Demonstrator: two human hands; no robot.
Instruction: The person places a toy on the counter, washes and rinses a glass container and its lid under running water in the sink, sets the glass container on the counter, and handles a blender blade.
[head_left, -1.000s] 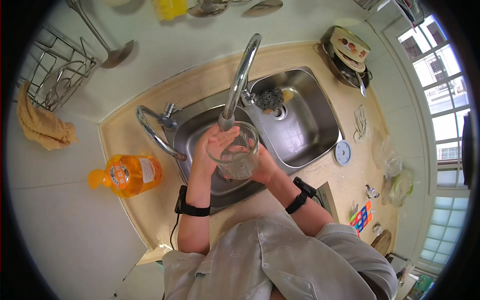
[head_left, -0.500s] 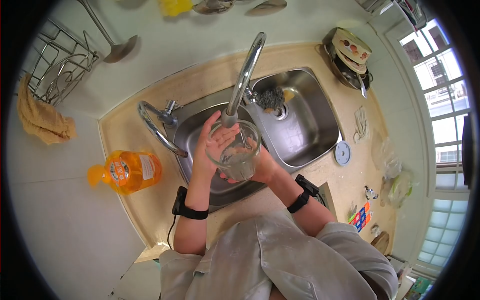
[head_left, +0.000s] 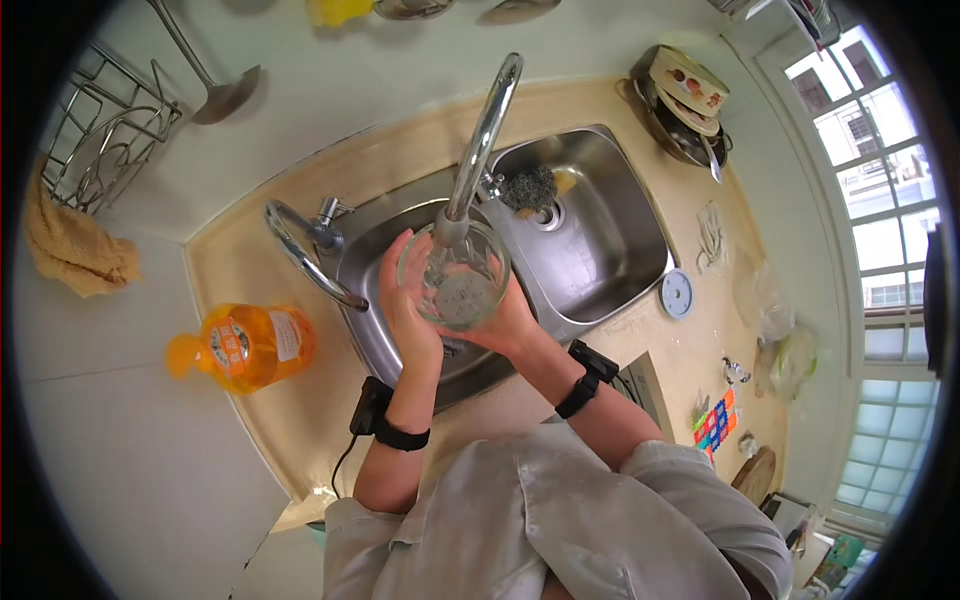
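Observation:
Over the left sink basin [head_left: 362, 262], a clear glass bowl [head_left: 466, 298] is held between both hands beneath the spout of the tall chrome tap [head_left: 486, 135]. My left hand [head_left: 403, 310] wraps the bowl's left side, fingers reaching up along the glass. My right hand [head_left: 508, 322] grips its right side and lower part, some fingers showing through the glass. The bowl's mouth faces up toward the spout, and its bottom looks wet or bubbly. Whether water is running from the tap I cannot tell.
A curved second tap [head_left: 305, 258] stands left. An orange soap bottle [head_left: 262, 347] sits beside the sink. The right basin [head_left: 615, 235] holds a dark mesh scrubber [head_left: 528, 188]. Right of it lie a round grey disc [head_left: 677, 293] and a pan [head_left: 678, 135] with lids.
The bowl has been turned and tilted slightly in my hands, still under the tap. My left hand has slid lower along its side. The whole view has shifted a little.

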